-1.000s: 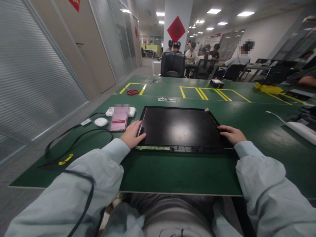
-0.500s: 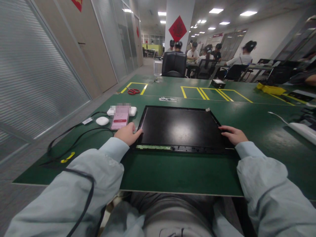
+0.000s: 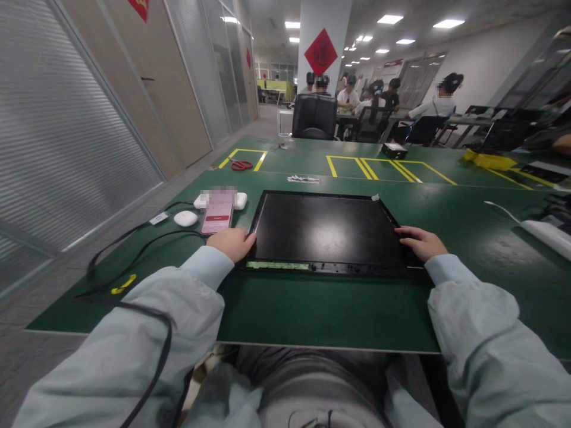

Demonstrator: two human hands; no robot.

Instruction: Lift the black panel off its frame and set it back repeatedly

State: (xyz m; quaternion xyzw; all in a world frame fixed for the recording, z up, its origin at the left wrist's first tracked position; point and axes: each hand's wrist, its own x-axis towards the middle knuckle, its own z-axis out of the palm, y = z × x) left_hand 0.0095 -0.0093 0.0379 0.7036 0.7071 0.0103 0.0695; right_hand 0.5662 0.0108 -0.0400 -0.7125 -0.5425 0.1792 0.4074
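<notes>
A black flat display panel (image 3: 312, 232) lies on the green table in front of me, its dark face up. Along its near edge runs a green strip of circuit board (image 3: 277, 266). My left hand (image 3: 229, 244) grips the panel's left edge, thumb on top and the other fingers curled down, partly hidden. At the opposite edge, my right hand (image 3: 423, 242) holds the frame between thumb and fingers. A small whitish tab (image 3: 375, 197) sits at the far right corner of the panel.
Left of the panel are a phone (image 3: 217, 217), a white rounded case (image 3: 185, 219) and a black cable (image 3: 143, 249). Red-handled scissors (image 3: 241, 166) lie farther back. A white bar with a cable (image 3: 546, 238) is at right. People sit at tables behind a black chair (image 3: 314, 117).
The fingers of my left hand have lowered slightly against the panel's edge. The panel and my right hand stay nearly in place.
</notes>
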